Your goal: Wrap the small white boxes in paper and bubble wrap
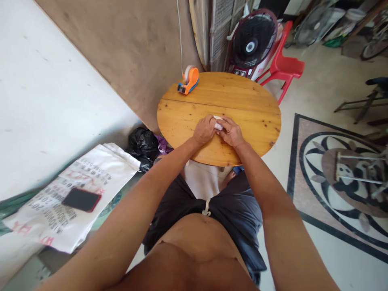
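Observation:
A small white bundle (218, 126), its kind too small to make out, is between my two hands over the middle of the round wooden table (242, 95). My left hand (205, 130) has its fingers curled against the bundle's left side. On the other side, my right hand (231, 132) grips it with bent fingers and thumb. Parts of the bundle are covered by my fingers. Farther back on the tabletop, near its left edge, stands an orange tape dispenser (192, 81) with a roll of tape in it.
Behind the table are a dark floor fan (254, 38) and a red plastic chair (286, 66). A brown board (121, 44) leans along the left. Black plastic bags (142, 143) lie by the table's left edge. A phone (81, 199) rests on a folded white sack (115, 161).

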Tool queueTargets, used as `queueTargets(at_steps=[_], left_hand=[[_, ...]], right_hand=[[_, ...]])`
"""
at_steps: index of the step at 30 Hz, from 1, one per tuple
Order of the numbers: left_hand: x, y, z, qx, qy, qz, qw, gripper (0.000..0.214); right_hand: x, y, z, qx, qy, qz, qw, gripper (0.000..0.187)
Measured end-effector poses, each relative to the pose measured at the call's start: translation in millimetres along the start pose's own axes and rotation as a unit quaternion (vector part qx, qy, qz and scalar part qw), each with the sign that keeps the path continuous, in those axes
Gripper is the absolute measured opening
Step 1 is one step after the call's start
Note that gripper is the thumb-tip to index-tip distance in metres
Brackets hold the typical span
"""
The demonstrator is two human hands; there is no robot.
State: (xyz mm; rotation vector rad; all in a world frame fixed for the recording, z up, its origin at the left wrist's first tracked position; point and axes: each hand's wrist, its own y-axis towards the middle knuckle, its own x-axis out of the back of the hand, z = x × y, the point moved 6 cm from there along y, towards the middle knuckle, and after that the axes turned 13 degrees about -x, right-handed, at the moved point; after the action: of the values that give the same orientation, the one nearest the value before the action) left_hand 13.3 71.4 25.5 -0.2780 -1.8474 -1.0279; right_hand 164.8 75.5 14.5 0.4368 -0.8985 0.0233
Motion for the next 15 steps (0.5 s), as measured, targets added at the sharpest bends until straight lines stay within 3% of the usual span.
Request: queueTargets(at_steps=[9, 15], left_hand=[[-3.2, 0, 13, -0.045, -0.117, -0.098, 0.987, 0.022], [-4.6, 4, 23, -0.018, -0.17, -0.098, 0.98, 0.031]], right_hand=[[-3, 9, 4, -0.04, 0.05, -0.005, 0.998, 0.049], [-6, 25, -5, -0.071, 0.106, -0.025, 0.991, 0.042]])
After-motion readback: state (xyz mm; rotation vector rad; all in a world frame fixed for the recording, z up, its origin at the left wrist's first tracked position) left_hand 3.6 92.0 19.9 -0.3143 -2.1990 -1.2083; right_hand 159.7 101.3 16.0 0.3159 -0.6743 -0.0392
